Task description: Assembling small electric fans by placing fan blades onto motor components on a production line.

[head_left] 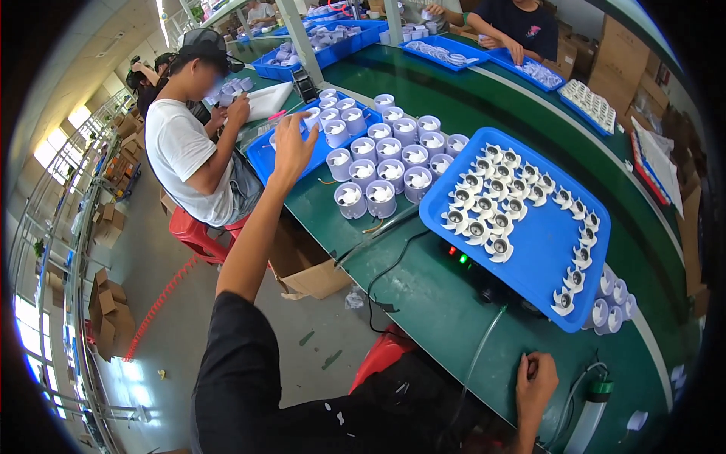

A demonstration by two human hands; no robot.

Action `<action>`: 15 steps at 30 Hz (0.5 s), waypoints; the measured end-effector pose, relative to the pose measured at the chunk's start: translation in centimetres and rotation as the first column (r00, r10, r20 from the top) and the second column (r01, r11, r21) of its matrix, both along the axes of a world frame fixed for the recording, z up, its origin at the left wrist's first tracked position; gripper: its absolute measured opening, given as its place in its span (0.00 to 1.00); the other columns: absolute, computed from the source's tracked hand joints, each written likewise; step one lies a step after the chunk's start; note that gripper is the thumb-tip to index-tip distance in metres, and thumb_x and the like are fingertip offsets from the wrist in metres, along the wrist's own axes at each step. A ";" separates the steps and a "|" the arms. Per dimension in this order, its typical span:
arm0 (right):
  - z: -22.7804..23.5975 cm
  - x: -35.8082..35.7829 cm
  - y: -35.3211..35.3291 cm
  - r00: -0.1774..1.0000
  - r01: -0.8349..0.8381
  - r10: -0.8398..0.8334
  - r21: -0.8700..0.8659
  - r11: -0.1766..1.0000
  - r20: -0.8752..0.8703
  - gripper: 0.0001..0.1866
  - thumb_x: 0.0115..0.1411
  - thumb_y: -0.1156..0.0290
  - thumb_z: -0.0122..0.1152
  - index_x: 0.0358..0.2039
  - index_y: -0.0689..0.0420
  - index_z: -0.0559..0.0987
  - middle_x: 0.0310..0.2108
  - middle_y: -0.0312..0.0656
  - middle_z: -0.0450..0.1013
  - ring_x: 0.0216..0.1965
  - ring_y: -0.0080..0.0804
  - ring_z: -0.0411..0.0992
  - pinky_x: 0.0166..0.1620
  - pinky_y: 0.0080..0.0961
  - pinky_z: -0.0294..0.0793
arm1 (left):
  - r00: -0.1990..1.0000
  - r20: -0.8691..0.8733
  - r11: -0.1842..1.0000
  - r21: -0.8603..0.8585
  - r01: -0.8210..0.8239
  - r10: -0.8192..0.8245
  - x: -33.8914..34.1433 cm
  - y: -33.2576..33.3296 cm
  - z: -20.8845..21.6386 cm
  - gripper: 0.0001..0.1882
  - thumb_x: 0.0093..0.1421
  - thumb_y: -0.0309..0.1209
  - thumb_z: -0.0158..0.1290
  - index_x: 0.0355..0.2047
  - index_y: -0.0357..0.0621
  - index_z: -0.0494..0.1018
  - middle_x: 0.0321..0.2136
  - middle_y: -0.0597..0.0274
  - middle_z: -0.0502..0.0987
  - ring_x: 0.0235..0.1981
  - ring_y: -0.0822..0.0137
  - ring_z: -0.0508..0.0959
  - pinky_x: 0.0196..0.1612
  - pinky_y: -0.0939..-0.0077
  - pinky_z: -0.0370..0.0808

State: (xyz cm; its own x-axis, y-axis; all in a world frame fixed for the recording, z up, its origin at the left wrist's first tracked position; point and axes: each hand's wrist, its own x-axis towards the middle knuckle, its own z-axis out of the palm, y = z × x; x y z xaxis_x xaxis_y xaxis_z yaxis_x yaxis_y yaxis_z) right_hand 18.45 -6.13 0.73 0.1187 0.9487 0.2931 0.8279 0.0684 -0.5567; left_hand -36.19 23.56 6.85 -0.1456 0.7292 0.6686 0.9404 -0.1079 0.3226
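Observation:
My left arm stretches far out to a blue tray (261, 157) holding several lavender cup-shaped housings with white fan blades inside. There my left hand (293, 146) has its thumb and fingers around a lavender fan housing (311, 116) at the tray's near side; the fingers partly hide it. My right hand (536, 380) rests near the bench's front edge, fingers curled in, with nothing visible in them. Between the hands, more fan housings (380, 198) stand upright in rows on the green bench. A larger blue tray (541, 253) carries many white fan impellers (499, 246).
Beneath the large tray sits a dark device with red and green lights (463, 259). A clear hose (484, 344) and a black cable cross the bench. A green-capped tube (597, 393) lies right of my right hand. A seated co-worker (185, 129) works at left.

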 end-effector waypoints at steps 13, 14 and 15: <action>-0.1 0.3 0.3 1.000 -0.029 0.029 0.020 0.999 0.009 0.08 0.55 0.80 0.64 0.27 0.61 0.72 0.23 0.42 0.65 0.22 0.37 0.63 0.27 0.34 0.62 | 0.845 -0.139 0.753 -0.543 0.371 -0.516 8.7 -7.7 2.4 0.21 0.61 0.42 0.57 0.55 0.58 0.70 0.47 0.48 0.71 0.51 0.46 0.71 0.52 0.51 0.68; 0.0 0.2 0.3 0.999 -0.045 0.044 0.029 0.999 0.016 0.08 0.55 0.80 0.64 0.28 0.61 0.72 0.23 0.42 0.65 0.23 0.37 0.63 0.27 0.34 0.62 | 0.849 -0.262 0.818 -0.497 0.289 -0.459 9.1 -8.2 2.8 0.22 0.60 0.39 0.58 0.55 0.58 0.69 0.48 0.48 0.71 0.52 0.45 0.70 0.54 0.52 0.67; 0.0 0.1 0.2 0.999 -0.036 0.035 0.027 0.999 0.015 0.08 0.55 0.80 0.64 0.28 0.61 0.72 0.23 0.42 0.65 0.23 0.37 0.63 0.27 0.34 0.62 | 0.844 -0.262 0.814 -0.499 0.296 -0.467 8.9 -7.9 2.6 0.22 0.60 0.39 0.58 0.55 0.58 0.69 0.48 0.48 0.71 0.52 0.45 0.70 0.54 0.52 0.67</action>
